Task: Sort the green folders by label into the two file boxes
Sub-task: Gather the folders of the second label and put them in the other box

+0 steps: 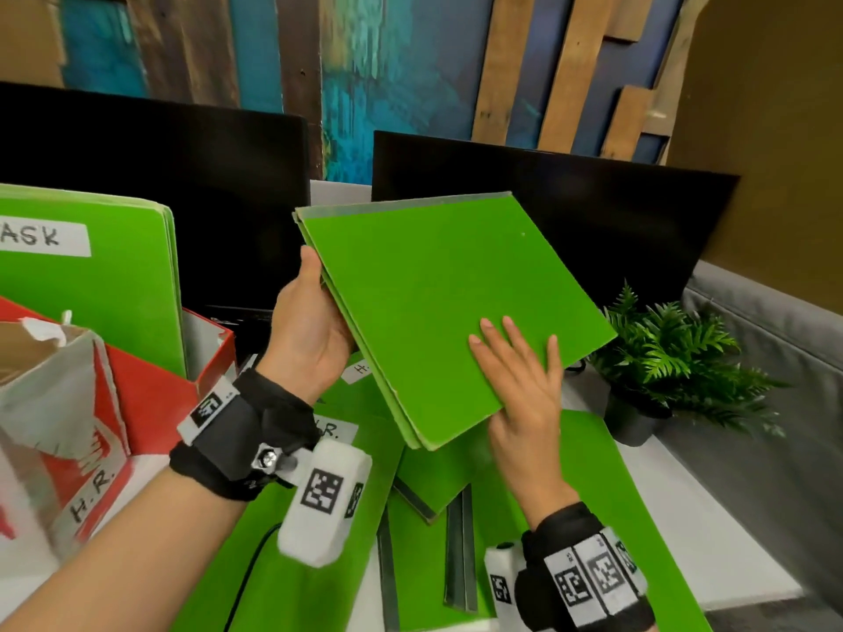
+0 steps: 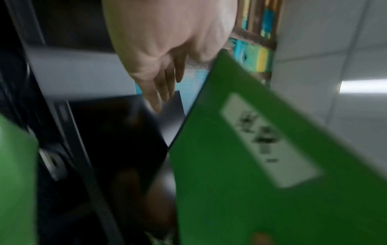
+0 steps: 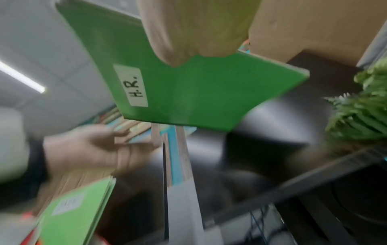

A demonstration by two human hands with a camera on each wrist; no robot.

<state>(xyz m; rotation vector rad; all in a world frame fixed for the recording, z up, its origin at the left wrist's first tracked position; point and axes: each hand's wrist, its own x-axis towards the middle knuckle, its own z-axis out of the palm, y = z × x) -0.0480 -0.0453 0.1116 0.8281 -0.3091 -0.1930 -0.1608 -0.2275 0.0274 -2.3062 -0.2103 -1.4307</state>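
Observation:
A green folder (image 1: 433, 303) (image 2: 251, 182) is held tilted above the desk, plain side up. Its underside carries a white label reading H.R. (image 3: 136, 86). My right hand (image 1: 520, 380) (image 3: 194, 33) pinches its near right corner, fingers flat on top. My left hand (image 1: 310, 330) (image 2: 163, 66) (image 3: 98, 149) is at the folder's left edge with straight fingers, not gripping it. At the left, a torn red and grey box (image 1: 91, 449) is marked H.R. Behind it, green folders labelled TASK (image 1: 86, 285) stand in a second red box (image 1: 214, 353). Several more green folders (image 1: 584, 494) lie on the desk below.
Two black monitors (image 1: 182, 198) (image 1: 616, 230) stand at the back of the white desk (image 1: 684, 517). A potted fern (image 1: 661, 358) sits at the right, close to the held folder's corner. A grey partition (image 1: 775, 358) runs along the right side.

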